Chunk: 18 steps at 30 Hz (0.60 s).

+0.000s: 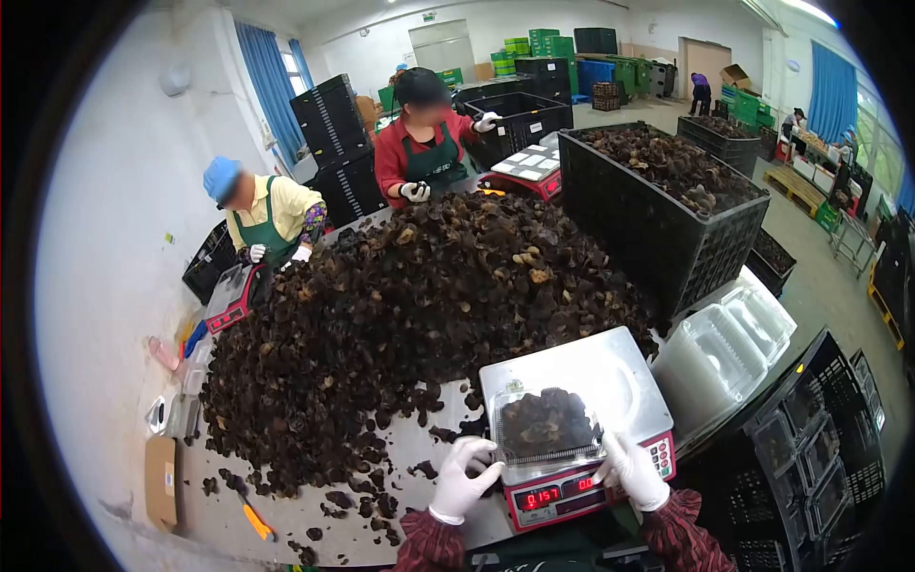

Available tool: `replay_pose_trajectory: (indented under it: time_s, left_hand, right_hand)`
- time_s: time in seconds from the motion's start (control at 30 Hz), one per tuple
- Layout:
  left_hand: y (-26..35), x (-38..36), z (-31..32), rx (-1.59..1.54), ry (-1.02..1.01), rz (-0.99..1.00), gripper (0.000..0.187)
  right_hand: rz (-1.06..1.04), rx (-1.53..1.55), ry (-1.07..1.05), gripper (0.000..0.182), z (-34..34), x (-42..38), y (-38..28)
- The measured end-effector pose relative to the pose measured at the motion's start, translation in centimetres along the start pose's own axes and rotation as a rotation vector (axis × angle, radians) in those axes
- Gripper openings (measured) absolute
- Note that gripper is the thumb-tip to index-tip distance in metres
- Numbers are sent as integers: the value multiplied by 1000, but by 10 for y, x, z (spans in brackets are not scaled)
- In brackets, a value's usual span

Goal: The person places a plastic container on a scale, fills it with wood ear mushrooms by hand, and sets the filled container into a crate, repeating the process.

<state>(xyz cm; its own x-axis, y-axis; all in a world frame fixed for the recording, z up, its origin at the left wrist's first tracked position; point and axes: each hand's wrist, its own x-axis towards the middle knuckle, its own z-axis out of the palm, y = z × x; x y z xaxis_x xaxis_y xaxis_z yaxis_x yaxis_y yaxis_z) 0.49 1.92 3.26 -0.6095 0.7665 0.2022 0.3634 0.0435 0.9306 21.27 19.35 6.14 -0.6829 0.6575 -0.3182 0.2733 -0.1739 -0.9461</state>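
A clear plastic box (547, 460) stands on the metal pan of a red digital scale (621, 367), with dark wood ear mushrooms (545, 421) inside. My left hand (464, 479), in a white glove, has its bent fingers and thumb at the box's left edge. At the right edge, my gloved right hand (631, 469) grips the box with fingertips and thumb. The lit display (545, 497) below reads 0.157. A large heap of wood ear mushrooms (410, 296) covers most of the table beyond my hands.
Stacked clear boxes (710, 357) stand right of the scale, below a full black crate (658, 229). Another black crate (810, 458) holds packed boxes. An orange-handled knife (255, 520) lies at left. Two co-workers (429, 143) stand across the table, near other scales (232, 294).
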Motion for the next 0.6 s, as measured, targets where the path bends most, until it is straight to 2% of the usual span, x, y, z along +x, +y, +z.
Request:
replay_pose_trajectory:
  time_s: [0.03, 0.07, 0.13, 0.2, 0.33, 0.5, 0.53, 0.6]
  left_hand:
    - [-15, -6, 5, -290, -18, -191, 29]
    - [-13, -8, 6, -290, -16, -192, 29]
    - [-5, -9, 7, -654, -38, -342, 31]
    - [1, -8, 11, -685, -21, -372, 30]
    - [-5, -13, 18, -682, -5, -294, 29]
    - [-6, -20, 28, -653, 107, -220, 28]
    - [-5, -23, 26, -658, 74, -229, 28]
    - [-7, -27, 22, -628, 25, -203, 29]
  right_hand:
    - [-1, 1, -1, 36, 2, 0, 3]
    - [-37, 80, -25, 35, 4, 2, 6]
    - [-81, 153, -52, 34, 5, 8, 13]
    - [-122, 212, -36, 35, 3, 17, 21]
    - [-169, 320, -44, 35, 7, 17, 15]
    - [-144, 360, 24, 46, 11, 12, 10]
    - [-170, 450, 4, 35, 11, 9, 6]
    - [-209, 434, 21, 31, 6, 6, 14]
